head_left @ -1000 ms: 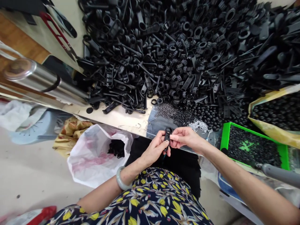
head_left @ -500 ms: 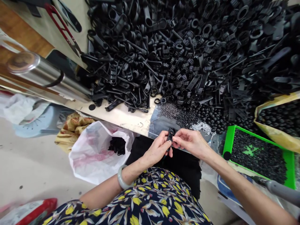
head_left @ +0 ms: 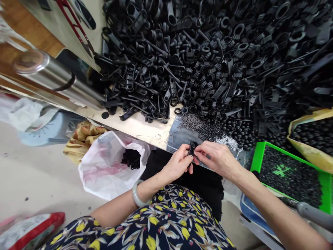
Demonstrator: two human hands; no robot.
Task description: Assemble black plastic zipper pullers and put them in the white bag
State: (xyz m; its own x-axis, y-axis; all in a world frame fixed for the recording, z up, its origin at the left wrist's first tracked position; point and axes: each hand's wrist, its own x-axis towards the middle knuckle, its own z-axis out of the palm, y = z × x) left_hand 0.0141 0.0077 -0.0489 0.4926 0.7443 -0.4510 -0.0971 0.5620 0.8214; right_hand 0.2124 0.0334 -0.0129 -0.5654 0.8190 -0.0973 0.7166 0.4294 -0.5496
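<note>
My left hand (head_left: pixel 179 161) is closed around a black plastic handle part (head_left: pixel 191 148) with a round end, held upright near the table's front edge. Against its right side, the thumb and fingers of my right hand (head_left: pixel 213 156) are pinched together. Whatever sits between those fingertips is too small to make out. Just beyond my hands lie small dark pins (head_left: pixel 191 123), black beads (head_left: pixel 238 130) and a little heap of silvery metal pieces (head_left: pixel 227 141).
A big pile of black plastic parts (head_left: pixel 166 66) covers the table's back. On the right are a green tray (head_left: pixel 256 156) of tiny black pieces and a yellow bag (head_left: pixel 299 125) of beads. A steel flask (head_left: pixel 59 74) lies left; a white bag (head_left: pixel 101 173) stands below.
The whole view has shifted slightly, so the table's contents appear a little further right. My hands stay together at the black part, with only small finger movement.
</note>
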